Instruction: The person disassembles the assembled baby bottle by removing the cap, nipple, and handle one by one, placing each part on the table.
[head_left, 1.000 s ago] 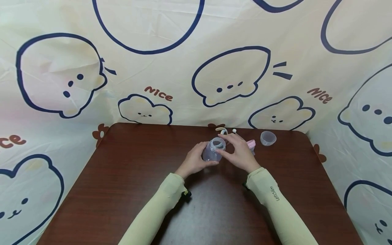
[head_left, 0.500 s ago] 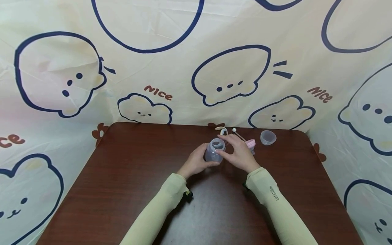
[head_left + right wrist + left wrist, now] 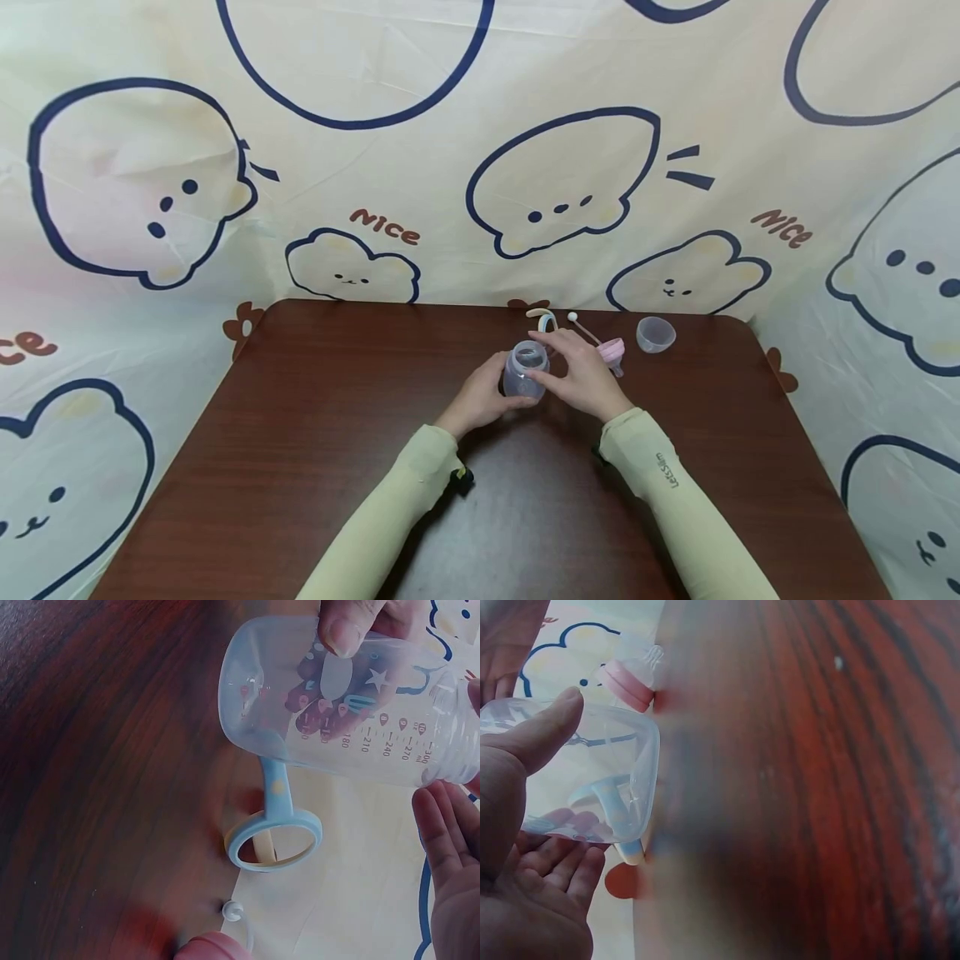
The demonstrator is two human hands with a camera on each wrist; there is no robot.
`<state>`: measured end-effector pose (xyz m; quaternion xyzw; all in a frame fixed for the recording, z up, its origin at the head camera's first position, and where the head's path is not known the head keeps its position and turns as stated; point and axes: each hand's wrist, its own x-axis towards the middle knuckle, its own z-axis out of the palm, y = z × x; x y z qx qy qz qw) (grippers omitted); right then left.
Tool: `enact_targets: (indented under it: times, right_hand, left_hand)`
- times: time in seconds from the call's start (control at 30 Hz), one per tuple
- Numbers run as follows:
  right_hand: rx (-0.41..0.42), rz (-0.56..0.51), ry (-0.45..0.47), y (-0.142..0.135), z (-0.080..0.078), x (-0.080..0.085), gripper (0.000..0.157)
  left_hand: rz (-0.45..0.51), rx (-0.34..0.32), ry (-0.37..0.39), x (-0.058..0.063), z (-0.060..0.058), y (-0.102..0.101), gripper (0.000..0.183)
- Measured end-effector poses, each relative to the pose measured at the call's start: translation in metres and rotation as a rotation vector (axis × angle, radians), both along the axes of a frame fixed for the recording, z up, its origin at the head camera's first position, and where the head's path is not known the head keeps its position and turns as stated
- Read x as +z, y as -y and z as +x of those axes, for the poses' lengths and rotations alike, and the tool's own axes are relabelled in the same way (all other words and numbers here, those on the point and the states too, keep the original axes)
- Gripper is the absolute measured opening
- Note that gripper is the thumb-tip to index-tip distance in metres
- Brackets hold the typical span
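A clear baby bottle (image 3: 526,382) with a printed measuring scale stands between both hands, its mouth uncovered. My left hand (image 3: 480,396) grips its body from the left, thumb on the near side and fingers curled behind, as the left wrist view shows. At the neck, my right hand (image 3: 583,375) holds the bottle between thumb and fingers. Part of the right fingers passes out of frame in the right wrist view. Behind the bottle lies a blue and cream handle ring (image 3: 277,787). A pink collar (image 3: 612,350) with a clear teat sits just beyond the right hand.
Near the back edge, a thin straw with a white ball end (image 3: 573,317) lies by the pink collar. A clear dome cap (image 3: 656,335) stands at the back right. Brown wooden table (image 3: 300,467) under everything, patterned cloth (image 3: 442,192) behind and at both sides.
The bottle and left hand have shifted slightly right, then stayed nearly still. The right hand has edged left, so more of the straw and pink collar shows.
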<state>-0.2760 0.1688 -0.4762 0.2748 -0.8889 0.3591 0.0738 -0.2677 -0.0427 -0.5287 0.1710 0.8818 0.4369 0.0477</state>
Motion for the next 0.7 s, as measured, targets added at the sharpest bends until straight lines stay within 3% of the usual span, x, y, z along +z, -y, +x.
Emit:
enact_targets:
  times: [0.7]
  right_hand:
    - [0.011, 0.031, -0.016, 0.0010, -0.0022, -0.0021, 0.065]
  left_hand:
    - [-0.005, 0.006, 0.013, -0.0021, 0.0000, -0.0008, 0.080]
